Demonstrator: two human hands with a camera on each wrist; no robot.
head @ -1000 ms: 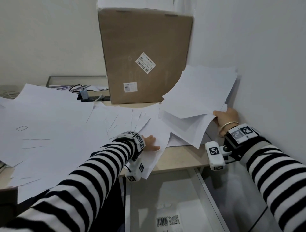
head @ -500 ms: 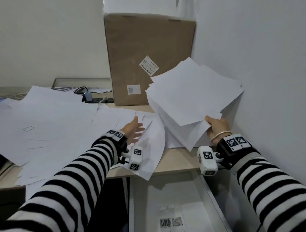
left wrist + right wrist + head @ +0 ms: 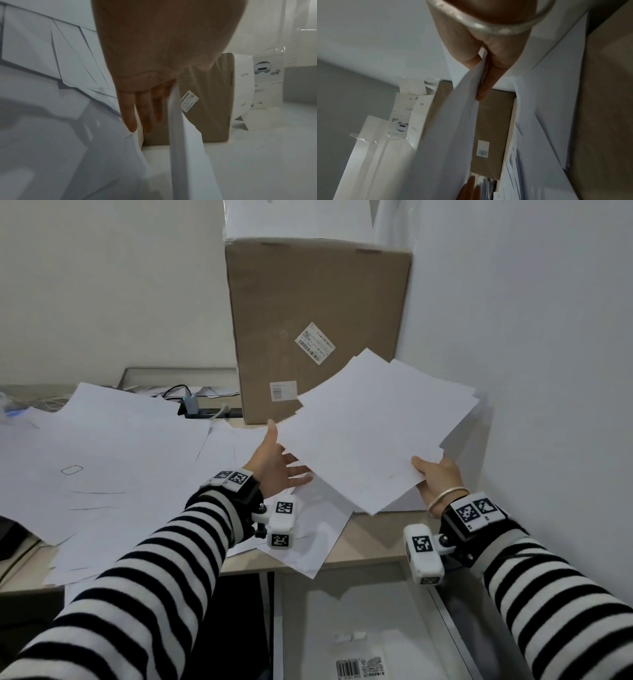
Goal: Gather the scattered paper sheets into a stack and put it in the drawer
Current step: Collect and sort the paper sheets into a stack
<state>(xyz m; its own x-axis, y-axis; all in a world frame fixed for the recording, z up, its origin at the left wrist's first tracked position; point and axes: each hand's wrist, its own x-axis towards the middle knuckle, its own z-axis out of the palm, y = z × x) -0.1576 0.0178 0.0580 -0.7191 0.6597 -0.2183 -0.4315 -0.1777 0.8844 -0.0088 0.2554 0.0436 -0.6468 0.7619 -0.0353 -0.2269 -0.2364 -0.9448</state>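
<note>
My right hand (image 3: 432, 477) pinches the near right corner of a loose bundle of white sheets (image 3: 373, 433) held up above the desk; in the right wrist view thumb and fingers (image 3: 485, 83) clamp that bundle (image 3: 447, 135). My left hand (image 3: 274, 463) is spread with straight fingers at the bundle's left edge, thumb up; its fingers (image 3: 145, 115) lie beside the bundle's edge (image 3: 176, 121). Many more white sheets (image 3: 102, 460) lie scattered over the desk to the left. The open drawer (image 3: 359, 621) sits below the desk edge, between my arms.
A tall cardboard box (image 3: 315, 337) stands at the back against the right wall (image 3: 531, 337). A black power strip with cables (image 3: 205, 412) lies left of the box. A packet with a barcode (image 3: 359, 669) lies in the drawer.
My right hand has lifted the bundle off the desk and tilted it flatter. My left hand left the sheet it pressed on and rose, spread, to the bundle's left edge.
</note>
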